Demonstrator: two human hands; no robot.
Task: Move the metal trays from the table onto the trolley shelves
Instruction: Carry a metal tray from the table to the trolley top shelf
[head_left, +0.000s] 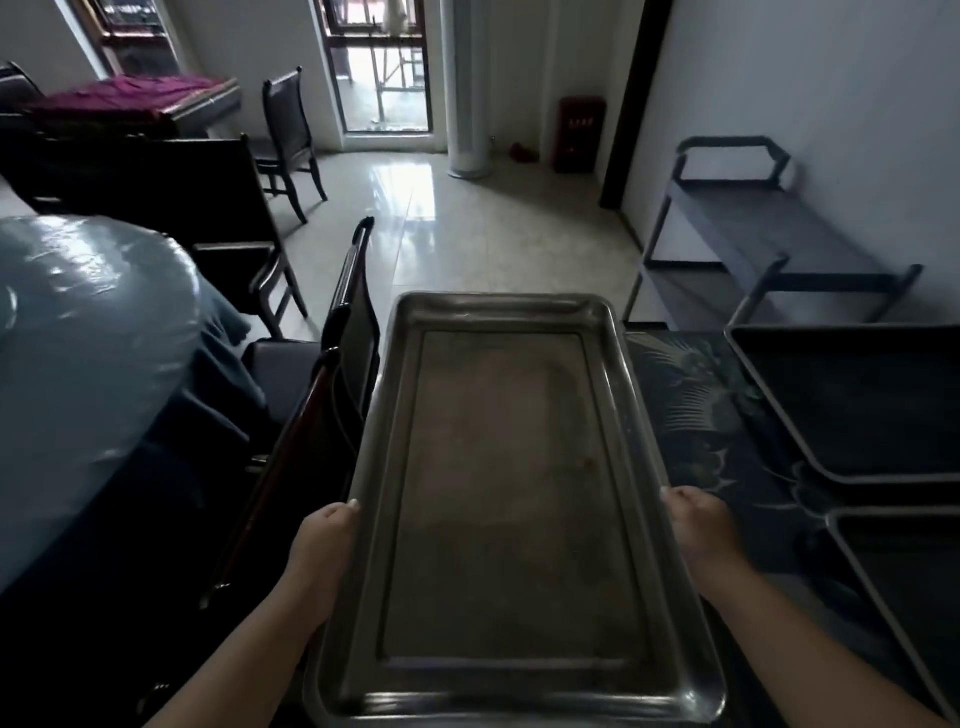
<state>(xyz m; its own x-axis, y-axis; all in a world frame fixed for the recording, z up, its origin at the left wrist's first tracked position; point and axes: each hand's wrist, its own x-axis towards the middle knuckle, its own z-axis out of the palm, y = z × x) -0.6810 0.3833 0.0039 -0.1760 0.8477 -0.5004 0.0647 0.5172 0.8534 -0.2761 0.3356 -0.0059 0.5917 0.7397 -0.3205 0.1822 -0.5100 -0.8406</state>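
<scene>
Both hands, left (324, 545) and right (698, 525), gripped the long rims of an empty metal tray (509, 499) held level beside the table (691, 405); it looked stiff, light, slippery-edged.

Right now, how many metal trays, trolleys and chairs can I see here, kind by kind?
Metal trays: 3, the held tray gripped by the left hand and right hand, plus the far tray and near tray on the patterned table.
Trolleys: 1, the grey trolley.
Chairs: 3 clearly seen, others too dark to tell.
Total: 7.
</scene>
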